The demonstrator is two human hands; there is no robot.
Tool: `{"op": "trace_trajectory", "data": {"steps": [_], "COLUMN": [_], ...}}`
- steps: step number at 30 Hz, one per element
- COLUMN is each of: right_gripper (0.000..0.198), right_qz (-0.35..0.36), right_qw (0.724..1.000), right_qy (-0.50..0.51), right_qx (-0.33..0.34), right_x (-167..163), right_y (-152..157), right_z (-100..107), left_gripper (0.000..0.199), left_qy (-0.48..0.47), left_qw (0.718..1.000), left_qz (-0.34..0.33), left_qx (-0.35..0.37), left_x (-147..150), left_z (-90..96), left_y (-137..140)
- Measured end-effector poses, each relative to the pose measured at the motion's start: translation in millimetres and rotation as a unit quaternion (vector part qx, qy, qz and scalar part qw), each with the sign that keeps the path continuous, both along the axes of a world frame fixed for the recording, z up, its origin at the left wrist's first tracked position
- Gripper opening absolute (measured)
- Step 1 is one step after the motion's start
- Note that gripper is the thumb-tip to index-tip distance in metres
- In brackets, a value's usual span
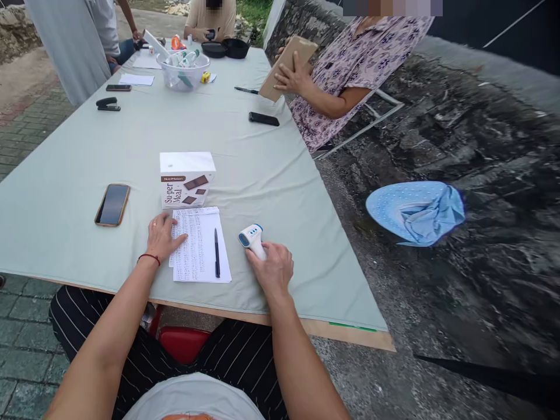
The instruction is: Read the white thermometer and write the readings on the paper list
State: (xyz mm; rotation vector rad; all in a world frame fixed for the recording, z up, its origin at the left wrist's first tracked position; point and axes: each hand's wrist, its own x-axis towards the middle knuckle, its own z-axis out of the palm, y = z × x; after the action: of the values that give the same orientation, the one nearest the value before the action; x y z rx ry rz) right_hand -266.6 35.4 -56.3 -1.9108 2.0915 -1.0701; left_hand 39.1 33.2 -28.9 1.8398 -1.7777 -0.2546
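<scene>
My left hand (163,237) lies flat with its fingers apart, resting on the left edge of a stack of handwritten papers (192,251). A black pen (217,253) lies on the right side of the sheets. In my right hand (273,267) is a white and blue infrared thermometer (251,236), gripped round its handle on the cloth, its head tipped to the upper left. Just behind the papers stands a white "Su-per Meal" box (187,181). A smartphone (112,205) in a brown case lies left of the box.
Further along the cloth-covered table (144,134) are a stapler (108,104), two more phones, a clear basin (184,76) of bottles and black pans (236,48). A person at right holds a brown board (289,67). A blue hat (415,213) lies beyond the table's right edge.
</scene>
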Motion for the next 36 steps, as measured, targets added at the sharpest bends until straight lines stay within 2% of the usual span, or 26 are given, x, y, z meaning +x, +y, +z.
{"op": "trace_trajectory", "data": {"steps": [2,4,6,7,10,12,14,18,21,25,30,32,36], "right_gripper": [0.035,0.031,0.030,0.029,0.023,0.023,0.027,0.032,0.031,0.027,0.046,0.037,0.016], "right_qz": [0.032,0.109,0.175,0.186,0.163,0.154,0.185,0.272,0.248,0.158,0.236,0.240,0.185], "right_qw": [0.998,0.989,0.978,0.976,0.981,0.982,0.973,0.923,0.906,0.914,0.897,0.898,0.904], "right_qy": [-0.020,-0.074,-0.112,-0.110,-0.065,-0.057,-0.102,-0.270,-0.344,-0.374,-0.372,-0.368,-0.375], "right_qx": [-0.056,-0.062,-0.009,0.021,0.082,0.097,0.090,0.027,0.002,-0.011,0.020,0.037,0.096], "right_x": [12,31,51,60,79,81,77,61,55,58,66,69,75], "right_y": [5,11,13,13,8,4,3,18,38,63,73,73,71], "right_z": [3,5,5,4,4,7,11,14,5,-5,9,14,17], "left_gripper": [0.037,0.036,0.035,0.034,0.033,0.037,0.045,0.066,0.083,0.091,0.092,0.095,0.112], "left_qy": [-0.009,-0.015,-0.020,-0.023,-0.040,-0.055,-0.066,-0.072,-0.080,-0.083,-0.071,-0.079,-0.111], "left_qw": [1.000,1.000,1.000,0.999,0.998,0.997,0.996,0.994,0.992,0.991,0.992,0.991,0.982], "left_qz": [-0.003,-0.009,-0.016,-0.020,-0.035,-0.045,-0.052,-0.074,-0.091,-0.089,-0.087,-0.095,-0.132], "left_qx": [0.001,0.002,0.008,0.012,0.019,0.021,0.025,0.025,0.031,0.054,0.053,0.056,0.083], "left_x": [0,1,2,2,1,0,-2,-4,-6,-7,-6,-6,-6], "left_z": [-1.6,-2.3,-1.6,-1.0,1.6,3.3,4.9,7.4,8.7,7.7,5.2,6.2,10.2], "left_y": [-1,-2,-3,-2,-1,0,0,0,0,-1,-3,-2,1]}}
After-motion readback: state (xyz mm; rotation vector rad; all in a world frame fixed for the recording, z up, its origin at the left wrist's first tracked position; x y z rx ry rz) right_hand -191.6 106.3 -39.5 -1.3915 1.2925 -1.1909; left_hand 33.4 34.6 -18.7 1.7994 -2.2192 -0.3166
